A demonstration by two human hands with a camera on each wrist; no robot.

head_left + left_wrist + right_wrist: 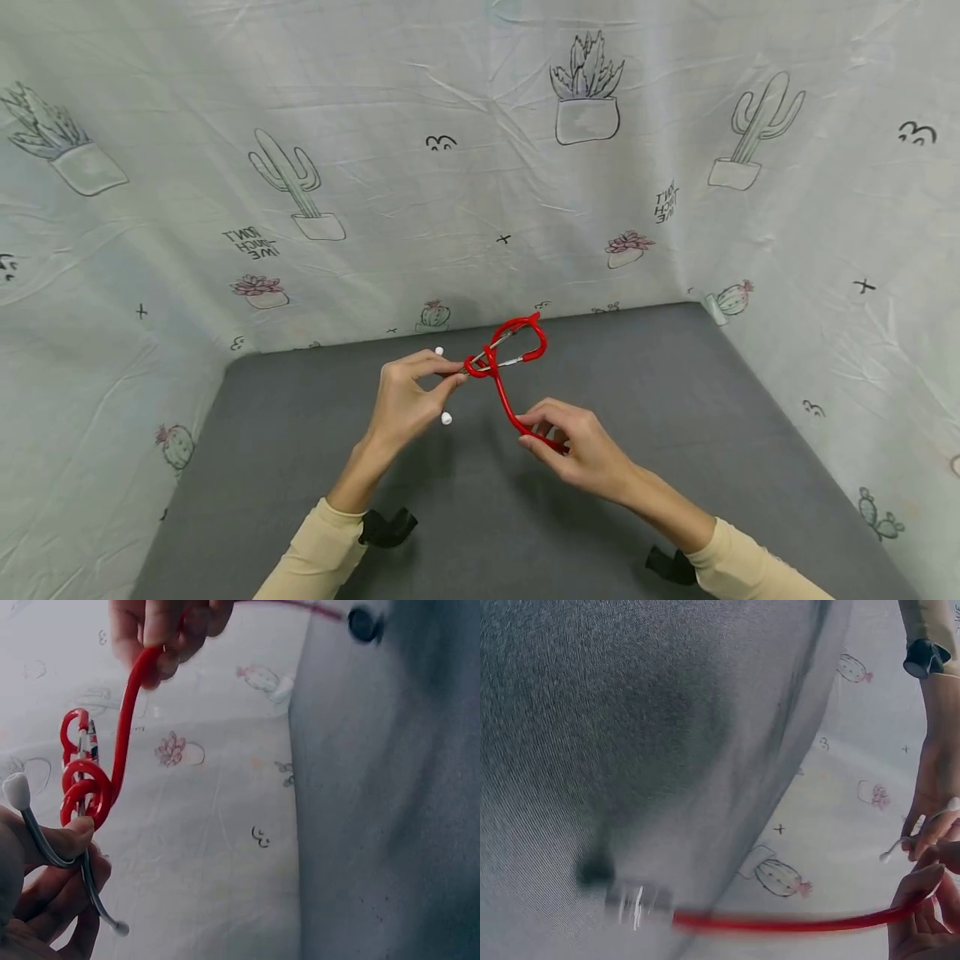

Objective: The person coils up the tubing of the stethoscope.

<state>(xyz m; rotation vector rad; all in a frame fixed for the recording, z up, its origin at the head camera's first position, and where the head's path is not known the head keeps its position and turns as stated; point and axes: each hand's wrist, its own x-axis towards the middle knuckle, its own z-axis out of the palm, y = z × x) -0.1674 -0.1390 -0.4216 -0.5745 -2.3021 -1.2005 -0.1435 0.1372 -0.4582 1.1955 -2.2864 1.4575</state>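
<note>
A red stethoscope (pixel 504 396) is held up above the grey surface. My left hand (pixel 408 396) pinches its metal ear tubes between thumb and fingers, and the white ear tips (pixel 446 418) stick out on either side. Beyond those fingertips the red tubing is looped around the metal part. Lower and to the right, my right hand (pixel 581 442) pinches the tubing. A chest piece (pixel 637 900), blurred in the right wrist view, hangs from the tube's end past the right hand. In the head view the right hand hides that end.
Under both hands lies a grey covered surface (pixel 300 467). White cloth (pixel 375 183) printed with cacti and potted plants rises behind it and at both sides. Black straps (pixel 388 528) show at the wrists, beside cream sleeves.
</note>
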